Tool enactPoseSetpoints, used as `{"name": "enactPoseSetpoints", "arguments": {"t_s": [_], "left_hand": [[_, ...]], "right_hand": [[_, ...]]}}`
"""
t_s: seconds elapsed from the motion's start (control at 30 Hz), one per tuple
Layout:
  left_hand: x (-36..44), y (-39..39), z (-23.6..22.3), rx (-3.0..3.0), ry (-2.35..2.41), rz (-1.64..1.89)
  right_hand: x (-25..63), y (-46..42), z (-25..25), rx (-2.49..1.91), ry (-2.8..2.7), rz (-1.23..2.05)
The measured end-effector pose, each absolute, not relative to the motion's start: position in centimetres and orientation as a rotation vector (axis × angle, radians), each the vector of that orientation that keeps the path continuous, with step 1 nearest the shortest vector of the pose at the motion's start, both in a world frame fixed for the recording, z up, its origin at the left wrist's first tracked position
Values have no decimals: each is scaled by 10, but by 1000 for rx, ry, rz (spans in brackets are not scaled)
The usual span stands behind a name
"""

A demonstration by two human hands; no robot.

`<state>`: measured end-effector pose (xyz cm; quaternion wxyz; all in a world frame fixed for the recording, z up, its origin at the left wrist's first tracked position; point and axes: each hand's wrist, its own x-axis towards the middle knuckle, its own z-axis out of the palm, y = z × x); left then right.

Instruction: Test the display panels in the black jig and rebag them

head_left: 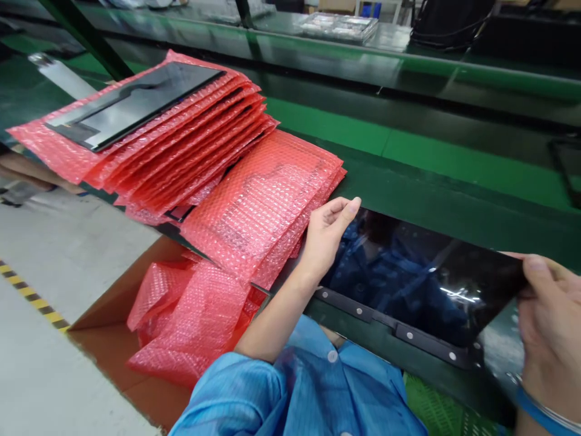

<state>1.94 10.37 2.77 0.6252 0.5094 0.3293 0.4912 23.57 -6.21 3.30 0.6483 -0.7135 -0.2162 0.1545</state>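
Note:
A glossy black display panel (408, 272) lies tilted between my hands, its face mirroring a blue shirt. Along its near edge runs a dark strip with several round silvery spots. My left hand (333, 227) pinches the panel's upper left corner between thumb and fingers. At the right end, my right hand (549, 297) grips the edge with the thumb on top; its other fingers are partly hidden behind. Just left of the panel sits a short pile of red bubble-wrap bags (267, 194). Beyond it rises a taller stack of bagged panels (195, 145), topped by a bare panel (140, 103).
A cardboard box (104, 357) holding crumpled red bubble wrap (190, 321) stands on the floor below the green bench (385, 181). A green frame post (86, 36) rises at the back left. Clear trays (338, 27) rest on the far shelf. A green crate (436, 406) shows at the bottom.

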Motion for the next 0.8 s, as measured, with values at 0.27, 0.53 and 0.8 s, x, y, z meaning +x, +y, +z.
{"name": "enactPoseSetpoints", "arguments": {"t_s": [0.27, 0.53, 0.8], "left_hand": [[18, 119, 37, 960, 793, 1239], [18, 122, 35, 868, 842, 1272], [-17, 127, 73, 1160, 854, 1323]], "right_hand": [[226, -107, 11, -1594, -661, 645], [210, -116, 5, -1482, -663, 546], [255, -20, 59, -1392, -621, 576]]}}
